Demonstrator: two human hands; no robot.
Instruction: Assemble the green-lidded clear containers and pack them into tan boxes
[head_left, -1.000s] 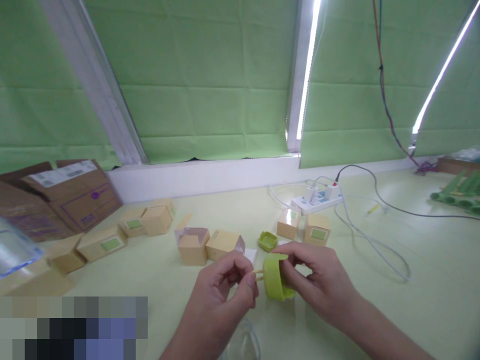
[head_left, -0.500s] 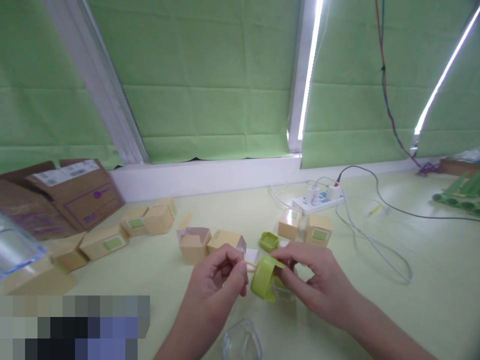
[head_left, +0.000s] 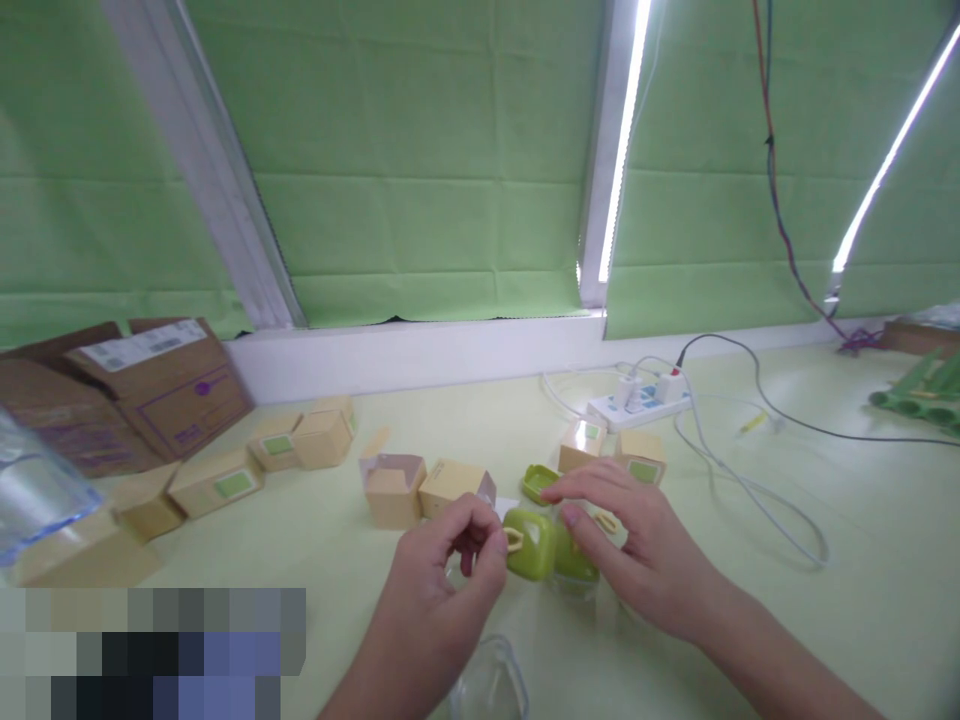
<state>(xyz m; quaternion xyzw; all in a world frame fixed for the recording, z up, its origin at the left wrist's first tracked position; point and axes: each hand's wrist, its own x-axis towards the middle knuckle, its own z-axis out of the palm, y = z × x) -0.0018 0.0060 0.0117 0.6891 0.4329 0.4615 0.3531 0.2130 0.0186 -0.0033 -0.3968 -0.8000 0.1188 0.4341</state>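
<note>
My left hand (head_left: 446, 575) is closed, its thumb and forefinger pinching the pale yellow loop of a small green lid (head_left: 531, 545). The lid's rounded top faces me. To its right is my right hand (head_left: 637, 540), fingers bent and apart, with nothing visible between thumb and forefinger. Below that hand stands a clear container with a green top (head_left: 576, 565), partly covered by the fingers. Another green piece, a shallow square tray (head_left: 538, 484), lies just beyond my right fingertips. Near the bottom edge is a clear cup (head_left: 491, 682), partly hidden by my left forearm.
An opened small carton (head_left: 394, 495) and another carton (head_left: 450, 485) stand behind my left hand. Several more small boxes (head_left: 217, 485) line the left. A large cardboard box (head_left: 180, 390) is at the back left. A power strip (head_left: 637, 405) with cables lies at the back right.
The green lid has turned from side-on to showing its top. My right fingers have come off its edge and moved slightly right.
</note>
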